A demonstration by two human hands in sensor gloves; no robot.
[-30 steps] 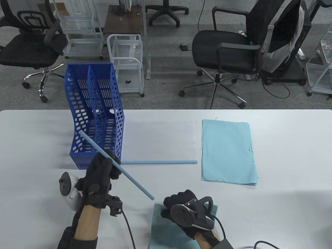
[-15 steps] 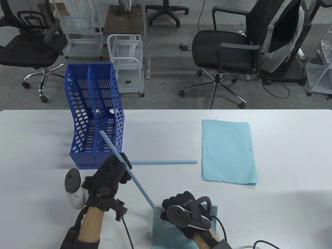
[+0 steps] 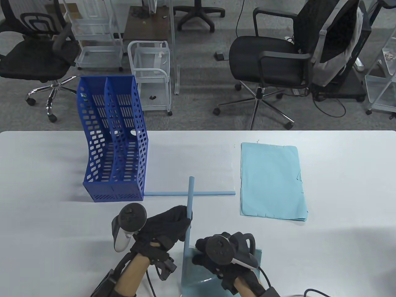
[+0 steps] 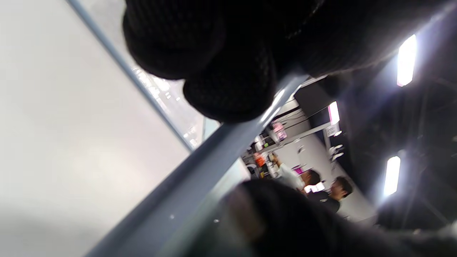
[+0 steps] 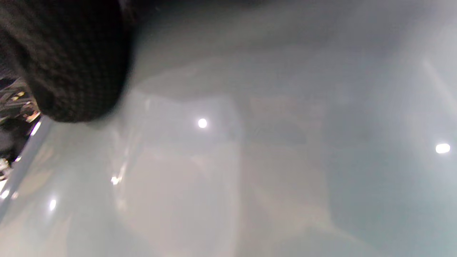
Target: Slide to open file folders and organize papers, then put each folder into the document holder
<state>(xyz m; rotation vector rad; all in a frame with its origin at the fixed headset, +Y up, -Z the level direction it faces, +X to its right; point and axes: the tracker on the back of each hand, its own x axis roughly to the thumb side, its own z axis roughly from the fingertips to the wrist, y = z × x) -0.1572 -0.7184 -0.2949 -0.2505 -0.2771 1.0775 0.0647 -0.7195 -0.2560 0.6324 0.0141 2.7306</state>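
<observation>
While the left hand (image 3: 168, 227) curls its fingers round a light-blue slide bar (image 3: 189, 210), that bar stands with its long axis running almost straight away from the person, its far tip pointing toward the back of the table and its near end meeting the left edge of a clear folder holding pale-blue paper (image 3: 198, 272) at the table's front edge. In the table view the far tip crosses over a second slide bar (image 3: 213, 193), which lies flat with its long axis running left to right along the near edge of a transparent folder (image 3: 188, 168) in the middle of the table. The left wrist view shows the gloved fingers (image 4: 228, 89) wrapped over the held bar, though it is blurred. The right hand (image 3: 216, 256) lies on the near folder with its fingers bent down onto the sheet; whether it pinches the sheet or only presses it cannot be told, and the right wrist view shows only a glossy, blurred surface. A blue perforated document holder (image 3: 113, 142) stands upright at the table's left, its two compartments holding nothing visible. A stack of pale-blue papers (image 3: 272, 181) lies flat to the right, its long axis pointing away from the person.
</observation>
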